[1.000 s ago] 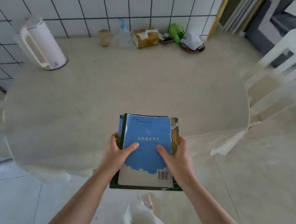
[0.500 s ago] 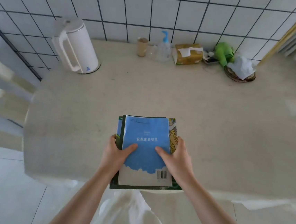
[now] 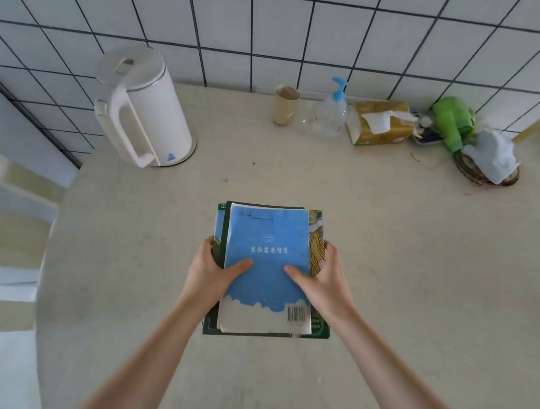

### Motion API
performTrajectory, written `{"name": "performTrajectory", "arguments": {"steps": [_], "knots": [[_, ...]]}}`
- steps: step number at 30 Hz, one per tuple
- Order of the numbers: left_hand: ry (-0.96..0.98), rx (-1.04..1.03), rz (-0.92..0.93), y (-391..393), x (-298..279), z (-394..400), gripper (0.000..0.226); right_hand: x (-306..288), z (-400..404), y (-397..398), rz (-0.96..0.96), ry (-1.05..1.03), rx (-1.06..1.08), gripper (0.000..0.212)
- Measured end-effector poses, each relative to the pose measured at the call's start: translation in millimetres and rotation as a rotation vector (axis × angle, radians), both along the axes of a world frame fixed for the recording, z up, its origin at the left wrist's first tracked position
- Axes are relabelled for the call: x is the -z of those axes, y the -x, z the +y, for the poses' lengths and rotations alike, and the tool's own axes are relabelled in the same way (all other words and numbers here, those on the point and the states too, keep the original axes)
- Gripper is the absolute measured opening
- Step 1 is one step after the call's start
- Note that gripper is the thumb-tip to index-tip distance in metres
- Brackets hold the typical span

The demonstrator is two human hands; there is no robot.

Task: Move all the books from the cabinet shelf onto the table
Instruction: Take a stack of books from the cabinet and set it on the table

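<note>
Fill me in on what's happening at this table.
A person holds a small stack of books, a blue paperback on top, over the pale beige table. The left hand and the right hand grip the stack's two sides, thumbs on the top cover. Whether the stack already rests on the table cannot be told. Along the tiled wall stand a white electric kettle, a tan cup and a clear pump bottle with a blue top.

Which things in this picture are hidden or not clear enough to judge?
- Head view: the lower books in the stack show only edges; the blue book covers them, so their number is unclear.
- Whether the stack rests on the table or is held above it: cannot tell.
- The left hand and right hand hide their fingers under the stack.
- The cabinet shelf is out of frame.
- The title text is too small to read.
</note>
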State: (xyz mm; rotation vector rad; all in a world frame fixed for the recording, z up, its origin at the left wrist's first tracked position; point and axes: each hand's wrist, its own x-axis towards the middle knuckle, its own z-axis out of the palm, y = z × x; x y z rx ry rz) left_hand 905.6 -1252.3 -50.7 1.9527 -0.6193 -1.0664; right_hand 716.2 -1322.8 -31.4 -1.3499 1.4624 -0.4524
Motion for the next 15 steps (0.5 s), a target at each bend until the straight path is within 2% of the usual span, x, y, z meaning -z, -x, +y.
{"name": "performTrajectory", "arguments": {"steps": [4,9,15], "knots": [[0.028,0.040,0.010,-20.4,2.0,-20.4,0.065,11.2,-22.6,-17.2,0.005,-0.001,-0.020,0.060],[0.141,0.045,-0.050,-34.6,9.3,-36.6,0.063,24.6,-45.3,-24.8,-0.068,0.034,0.015,0.070],[0.241,0.009,-0.066,-38.3,26.5,-26.1,0.068,42.2,-45.4,-22.1,-0.071,0.170,0.000,0.054]]}}
